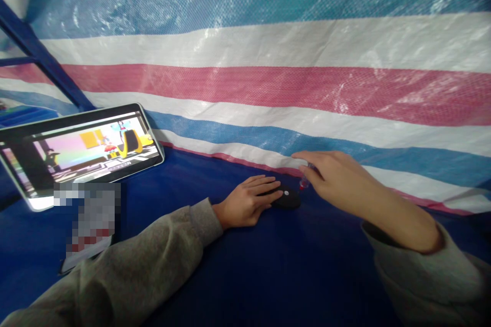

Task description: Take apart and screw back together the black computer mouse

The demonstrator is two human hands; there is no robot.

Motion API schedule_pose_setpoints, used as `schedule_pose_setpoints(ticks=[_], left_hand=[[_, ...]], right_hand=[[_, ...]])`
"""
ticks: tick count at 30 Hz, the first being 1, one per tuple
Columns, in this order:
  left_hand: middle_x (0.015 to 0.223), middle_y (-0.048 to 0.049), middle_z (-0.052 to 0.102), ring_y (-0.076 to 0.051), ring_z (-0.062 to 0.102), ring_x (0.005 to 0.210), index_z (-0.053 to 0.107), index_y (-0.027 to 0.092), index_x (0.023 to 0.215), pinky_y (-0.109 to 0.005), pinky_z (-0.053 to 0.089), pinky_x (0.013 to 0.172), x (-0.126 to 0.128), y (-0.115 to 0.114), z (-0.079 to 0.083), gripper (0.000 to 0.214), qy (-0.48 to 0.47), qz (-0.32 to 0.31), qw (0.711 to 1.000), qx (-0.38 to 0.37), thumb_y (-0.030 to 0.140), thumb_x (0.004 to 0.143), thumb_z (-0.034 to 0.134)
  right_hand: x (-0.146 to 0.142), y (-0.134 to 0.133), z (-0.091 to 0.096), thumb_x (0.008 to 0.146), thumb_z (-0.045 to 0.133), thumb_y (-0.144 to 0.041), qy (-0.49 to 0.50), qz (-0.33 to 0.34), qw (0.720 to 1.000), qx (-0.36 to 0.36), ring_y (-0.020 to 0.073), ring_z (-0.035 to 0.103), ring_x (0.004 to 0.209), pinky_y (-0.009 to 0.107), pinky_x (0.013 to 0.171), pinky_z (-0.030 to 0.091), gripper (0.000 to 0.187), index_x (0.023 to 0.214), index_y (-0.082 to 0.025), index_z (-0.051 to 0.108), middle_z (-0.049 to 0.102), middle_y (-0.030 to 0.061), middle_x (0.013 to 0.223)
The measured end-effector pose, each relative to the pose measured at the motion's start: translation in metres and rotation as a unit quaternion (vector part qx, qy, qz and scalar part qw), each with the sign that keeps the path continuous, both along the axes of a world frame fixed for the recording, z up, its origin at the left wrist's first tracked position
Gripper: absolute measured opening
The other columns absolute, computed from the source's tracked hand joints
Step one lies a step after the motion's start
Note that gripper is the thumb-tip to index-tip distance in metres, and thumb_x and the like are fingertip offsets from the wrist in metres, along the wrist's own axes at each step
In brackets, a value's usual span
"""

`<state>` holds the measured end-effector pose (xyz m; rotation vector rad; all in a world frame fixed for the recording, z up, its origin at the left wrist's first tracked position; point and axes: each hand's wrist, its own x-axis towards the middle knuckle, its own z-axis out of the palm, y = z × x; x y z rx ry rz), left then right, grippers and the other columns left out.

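Observation:
My left hand [247,200] lies flat on the dark blue surface [268,265], fingers stretched out and resting against a small black oval object [287,197] with a white dot on top. My right hand [337,179] hovers just right of that object, fingers pinched on a small clear tube with a red tip [306,180] that points down at the black object. Both arms wear grey sleeves.
A tablet [82,150] playing a cartoon leans at the left against a blue metal frame [38,56]. A blurred card or paper [90,230] lies in front of it. A blue, white and red striped tarp [268,61] rises as a wall behind.

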<state>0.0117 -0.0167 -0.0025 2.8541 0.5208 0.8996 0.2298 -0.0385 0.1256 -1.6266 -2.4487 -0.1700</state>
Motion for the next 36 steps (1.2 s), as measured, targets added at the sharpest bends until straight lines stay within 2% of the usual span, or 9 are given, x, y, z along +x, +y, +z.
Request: schedule_pose_setpoints(ticks=[8, 12, 16, 21, 23, 26, 30, 33, 36], left_hand=[[0.139, -0.0108, 0.054, -0.023, 0.045, 0.135, 0.053, 0.017, 0.134, -0.045, 0.038, 0.113, -0.0001, -0.0007, -0.0001, 0.041, 0.005, 0.003, 1.000, 0.002, 0.017, 0.093, 0.049], [0.139, -0.0109, 0.055, -0.023, 0.045, 0.135, 0.054, 0.016, 0.132, -0.044, 0.038, 0.113, -0.0003, -0.0012, 0.0009, 0.039, 0.005, 0.002, 1.000, 0.006, 0.017, 0.093, 0.049], [0.141, -0.0101, 0.053, -0.023, 0.044, 0.136, 0.053, 0.017, 0.133, -0.045, 0.038, 0.113, -0.0003, -0.0011, 0.0006, 0.040, 0.004, 0.001, 1.000, 0.002, 0.017, 0.093, 0.048], [0.140, -0.0107, 0.053, -0.023, 0.045, 0.135, 0.052, 0.016, 0.134, -0.045, 0.038, 0.113, -0.0005, -0.0003, -0.0007, 0.041, 0.001, -0.002, 1.000, -0.001, 0.017, 0.093, 0.048], [0.141, -0.0105, 0.053, -0.023, 0.045, 0.135, 0.052, 0.017, 0.135, -0.046, 0.038, 0.112, -0.0005, -0.0001, -0.0011, 0.041, 0.001, -0.002, 1.000, -0.004, 0.018, 0.094, 0.047], [0.140, -0.0104, 0.053, -0.024, 0.045, 0.135, 0.051, 0.018, 0.135, -0.047, 0.039, 0.112, -0.0006, -0.0003, -0.0011, 0.041, 0.002, -0.001, 1.000, -0.006, 0.018, 0.094, 0.047], [0.141, -0.0105, 0.053, -0.023, 0.044, 0.136, 0.052, 0.018, 0.134, -0.045, 0.038, 0.113, -0.0006, -0.0011, -0.0001, 0.041, 0.004, 0.001, 1.000, -0.001, 0.017, 0.094, 0.047], [0.140, -0.0106, 0.053, -0.023, 0.044, 0.136, 0.052, 0.017, 0.134, -0.044, 0.038, 0.113, -0.0004, -0.0012, 0.0004, 0.041, 0.005, 0.002, 1.000, 0.001, 0.017, 0.093, 0.048], [0.140, -0.0105, 0.053, -0.023, 0.044, 0.136, 0.050, 0.019, 0.136, -0.046, 0.038, 0.113, -0.0005, -0.0007, -0.0003, 0.042, 0.006, 0.001, 1.000, -0.001, 0.017, 0.093, 0.048]], right_hand=[[-0.0001, -0.0010, 0.0032, 0.096, 0.041, -0.036, -0.023, -0.025, 0.999, -0.017, 0.0281, 0.071, 0.089, 0.037, 0.077, 0.050, 0.038, 0.124, -0.022, 0.064, 0.076, 0.0100, 0.096], [-0.0013, -0.0018, 0.0044, 0.095, 0.043, -0.041, -0.026, -0.023, 0.999, -0.012, 0.0273, 0.071, 0.079, 0.035, 0.070, 0.049, 0.038, 0.120, -0.023, 0.066, 0.076, 0.0085, 0.086], [-0.0014, -0.0014, 0.0036, 0.095, 0.043, -0.042, -0.016, -0.019, 1.000, -0.009, 0.0255, 0.070, 0.076, 0.033, 0.068, 0.047, 0.038, 0.117, -0.024, 0.067, 0.076, 0.0076, 0.085], [-0.0010, -0.0014, 0.0027, 0.098, 0.032, -0.039, -0.035, -0.015, 0.999, -0.019, 0.0217, 0.069, 0.070, 0.030, 0.064, 0.044, 0.043, 0.092, -0.020, 0.070, 0.074, 0.0077, 0.078], [-0.0010, -0.0019, 0.0026, 0.096, 0.033, -0.031, -0.033, -0.004, 0.999, -0.010, 0.0210, 0.069, 0.075, 0.030, 0.068, 0.046, 0.039, 0.092, -0.019, 0.070, 0.075, 0.0075, 0.083], [-0.0012, -0.0023, 0.0023, 0.092, 0.035, -0.021, -0.020, 0.009, 1.000, 0.004, 0.0213, 0.070, 0.087, 0.031, 0.076, 0.047, 0.036, 0.105, -0.018, 0.069, 0.075, 0.0080, 0.095], [-0.0021, -0.0022, 0.0031, 0.096, 0.038, -0.033, -0.024, -0.022, 0.999, -0.018, 0.0261, 0.071, 0.087, 0.036, 0.076, 0.048, 0.037, 0.113, -0.021, 0.069, 0.076, 0.0084, 0.094], [-0.0029, -0.0022, 0.0044, 0.097, 0.039, -0.041, -0.021, -0.020, 0.999, -0.028, 0.0281, 0.071, 0.088, 0.036, 0.075, 0.047, 0.038, 0.106, -0.024, 0.072, 0.076, 0.0073, 0.095], [-0.0031, -0.0020, 0.0049, 0.098, 0.037, -0.042, -0.020, -0.009, 0.999, -0.037, 0.0264, 0.071, 0.085, 0.034, 0.071, 0.046, 0.039, 0.098, -0.025, 0.073, 0.076, 0.0056, 0.092]])
